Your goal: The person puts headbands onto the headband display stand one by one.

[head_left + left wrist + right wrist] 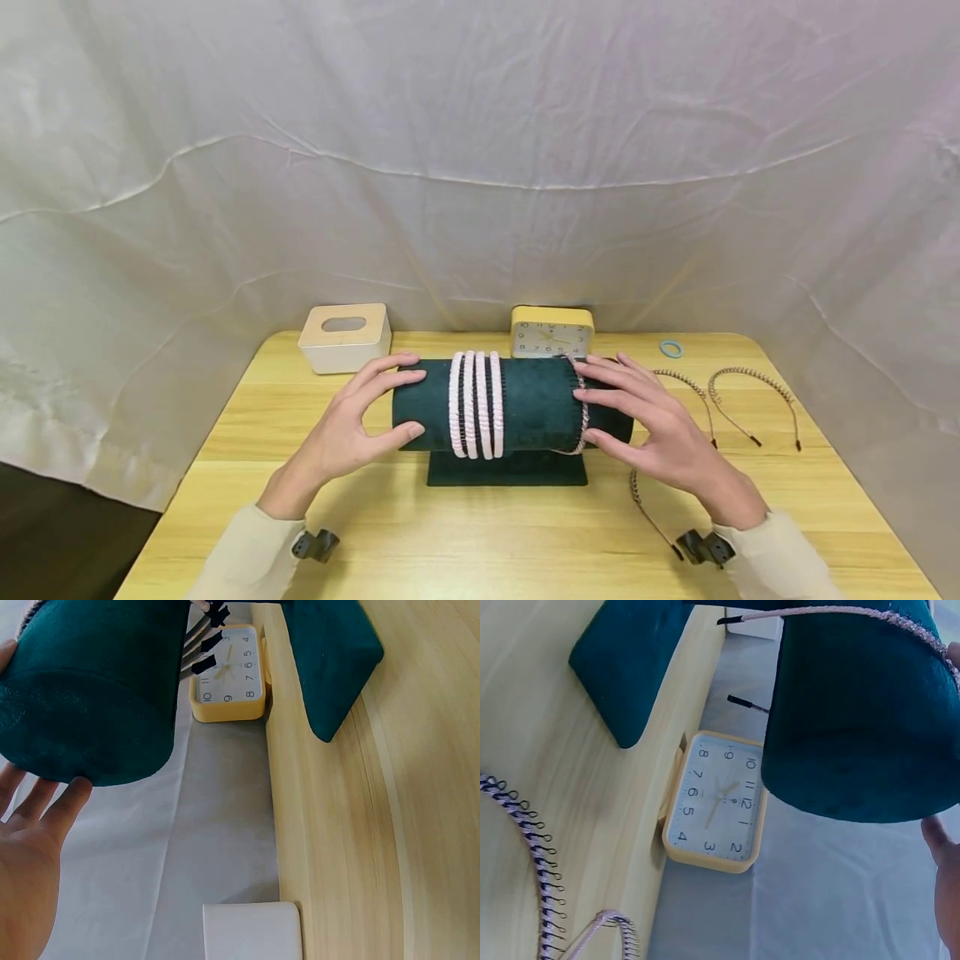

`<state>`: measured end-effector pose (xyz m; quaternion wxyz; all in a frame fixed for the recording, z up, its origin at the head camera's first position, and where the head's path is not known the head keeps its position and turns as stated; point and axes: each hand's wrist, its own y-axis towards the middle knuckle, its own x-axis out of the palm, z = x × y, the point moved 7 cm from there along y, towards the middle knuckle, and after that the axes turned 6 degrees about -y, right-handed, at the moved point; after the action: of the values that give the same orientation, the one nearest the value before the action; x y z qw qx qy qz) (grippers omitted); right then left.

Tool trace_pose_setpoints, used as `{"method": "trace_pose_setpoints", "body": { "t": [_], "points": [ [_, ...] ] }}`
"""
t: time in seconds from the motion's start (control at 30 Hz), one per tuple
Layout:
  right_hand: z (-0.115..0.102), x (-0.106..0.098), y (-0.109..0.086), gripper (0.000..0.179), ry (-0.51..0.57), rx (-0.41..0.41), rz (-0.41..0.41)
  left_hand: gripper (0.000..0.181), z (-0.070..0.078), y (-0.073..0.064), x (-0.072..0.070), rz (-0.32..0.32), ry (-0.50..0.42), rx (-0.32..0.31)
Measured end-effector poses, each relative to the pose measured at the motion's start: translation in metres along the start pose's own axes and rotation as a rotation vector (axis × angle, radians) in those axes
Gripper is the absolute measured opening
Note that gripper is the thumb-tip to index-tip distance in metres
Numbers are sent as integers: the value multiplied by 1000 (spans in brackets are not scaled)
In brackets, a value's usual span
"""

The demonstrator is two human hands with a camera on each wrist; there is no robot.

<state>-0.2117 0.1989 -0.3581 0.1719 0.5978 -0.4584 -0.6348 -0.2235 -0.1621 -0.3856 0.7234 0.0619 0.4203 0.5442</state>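
A dark green velvet roll on a stand (536,400) lies crosswise in the head view. Several pale pink and white headbands (492,408) sit side by side left of its middle. My left hand (348,421) spans the roll's left end, thumb in front and fingers over the top; in the left wrist view, fingertips touch the rounded end. Around the right part of the roll goes a thin braided headband (583,421) with dark tips. My right hand (656,417) holds it against the roll, fingers above and thumb in front. The palm hides part of the roll's right end.
Behind the roll stands a yellow alarm clock (552,333). A tissue box (345,337) is at the back left. A blue ring (671,348) and several thin braided headbands (753,375) lie on the right of the wooden table (480,550). Grey cloth (480,242) hangs behind.
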Motion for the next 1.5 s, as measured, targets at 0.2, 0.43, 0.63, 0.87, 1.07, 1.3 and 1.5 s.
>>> {"method": "trace_pose_setpoints", "body": {
  "t": [0.2, 0.43, 0.63, 0.87, 1.07, 1.3, 1.5],
  "points": [
    [-5, 3, 4, 44, -50, -30, -8, 67, 0, 0, 0, 1, -2, -1],
    [-8, 7, 9, 47, -80, -41, -27, 67, -1, 0, 0, -1, 3, -3],
    [-11, 9, 15, 45, -123, -38, -68, 68, -1, 0, 0, -3, 0, -1],
    [-10, 16, 20, 44, -143, 4, -173, 68, -1, 0, 0, -4, 8, -2],
    [-11, 20, 26, 43, -150, 28, -219, 68, 0, 0, -1, -5, 7, -1],
    [-12, 25, 33, 40, -147, 48, -271, 68, 0, 1, -1, 0, 3, 1],
    [-14, 27, 37, 39, -143, 43, -293, 68, 0, 0, 0, 0, 3, 1]
  ]
}}
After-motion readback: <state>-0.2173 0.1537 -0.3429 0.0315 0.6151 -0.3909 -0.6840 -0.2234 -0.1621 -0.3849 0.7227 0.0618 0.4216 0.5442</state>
